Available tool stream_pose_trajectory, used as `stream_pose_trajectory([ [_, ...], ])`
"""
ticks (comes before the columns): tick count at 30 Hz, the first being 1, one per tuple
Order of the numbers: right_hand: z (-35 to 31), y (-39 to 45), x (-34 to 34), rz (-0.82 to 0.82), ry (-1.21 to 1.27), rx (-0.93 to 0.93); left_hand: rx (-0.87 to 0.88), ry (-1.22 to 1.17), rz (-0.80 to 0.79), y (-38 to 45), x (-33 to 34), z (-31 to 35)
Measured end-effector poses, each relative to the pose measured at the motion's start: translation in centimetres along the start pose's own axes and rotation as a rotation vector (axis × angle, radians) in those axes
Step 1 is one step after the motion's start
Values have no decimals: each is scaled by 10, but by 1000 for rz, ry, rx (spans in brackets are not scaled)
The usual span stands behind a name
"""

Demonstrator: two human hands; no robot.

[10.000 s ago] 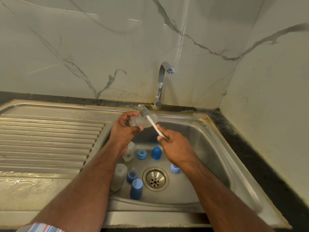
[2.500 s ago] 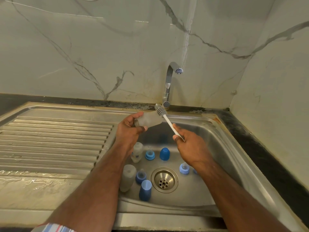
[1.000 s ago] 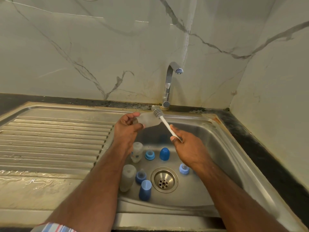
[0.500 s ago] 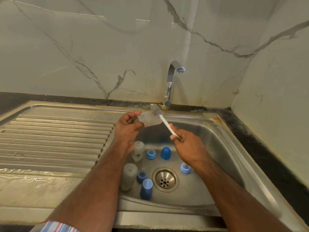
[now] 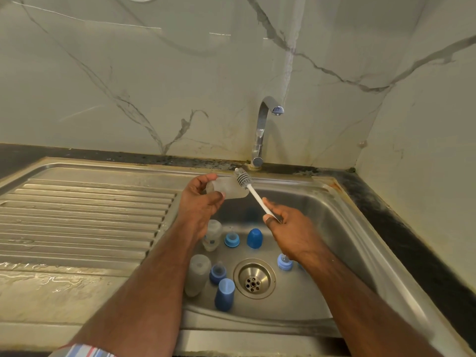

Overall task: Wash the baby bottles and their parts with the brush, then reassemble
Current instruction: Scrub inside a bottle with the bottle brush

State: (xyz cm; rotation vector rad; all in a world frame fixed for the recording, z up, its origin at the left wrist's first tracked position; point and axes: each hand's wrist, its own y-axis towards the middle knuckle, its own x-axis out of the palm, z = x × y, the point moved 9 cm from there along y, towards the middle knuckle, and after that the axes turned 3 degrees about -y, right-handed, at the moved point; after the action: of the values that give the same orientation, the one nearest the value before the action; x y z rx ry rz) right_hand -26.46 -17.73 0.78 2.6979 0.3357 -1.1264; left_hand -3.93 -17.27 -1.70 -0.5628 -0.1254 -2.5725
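Observation:
My left hand grips a clear baby bottle lying sideways above the sink's back left corner. My right hand holds the white handle of a bottle brush; its grey bristle head lies against the outside of the bottle's right end. In the sink basin lie two more clear bottles, two blue caps and blue collars with teats.
A chrome tap stands behind the basin, with no water running. The drain sits mid-basin. A ribbed steel draining board spreads to the left, wet near its front. Marble walls close in behind and to the right.
The brush head has shifted slightly along the bottle's right end over the last second. Both hands stay in about the same place above the basin.

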Motion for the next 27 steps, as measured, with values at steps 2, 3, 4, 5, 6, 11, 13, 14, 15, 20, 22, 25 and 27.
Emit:
stream_pose_trajectory([
  [2,0,0,1,-9,-11,0,8,-20,11,1,-2,0],
  [3,0,0,1,-8,-15,2,16,-13,9,1,-3,0],
  [4,0,0,0,-4,-19,3,27,-3,7,2,-3,1],
  [5,-1,-1,0,1,-24,-2,37,14,11,2,-4,0],
  [6,-3,-2,0,3,-29,-14,51,42,20,2,-5,1],
  [11,-18,-8,15,-51,-74,-85,129,130,47,3,-8,7],
  [13,-9,-1,8,-16,-95,-42,124,135,54,4,-9,8],
  [14,-3,1,2,6,-96,-11,120,151,54,4,-9,7],
  [15,2,2,-3,25,-88,18,117,171,52,4,-8,6],
  [20,-15,-5,9,-28,-46,-71,141,173,39,3,-6,7],
  [22,-16,-1,10,-20,-75,-82,130,157,30,2,-4,7],
  [25,-6,4,4,-9,-112,-27,122,220,28,0,-3,6],
  [27,3,5,-3,7,-109,14,118,239,16,1,-1,5],
])
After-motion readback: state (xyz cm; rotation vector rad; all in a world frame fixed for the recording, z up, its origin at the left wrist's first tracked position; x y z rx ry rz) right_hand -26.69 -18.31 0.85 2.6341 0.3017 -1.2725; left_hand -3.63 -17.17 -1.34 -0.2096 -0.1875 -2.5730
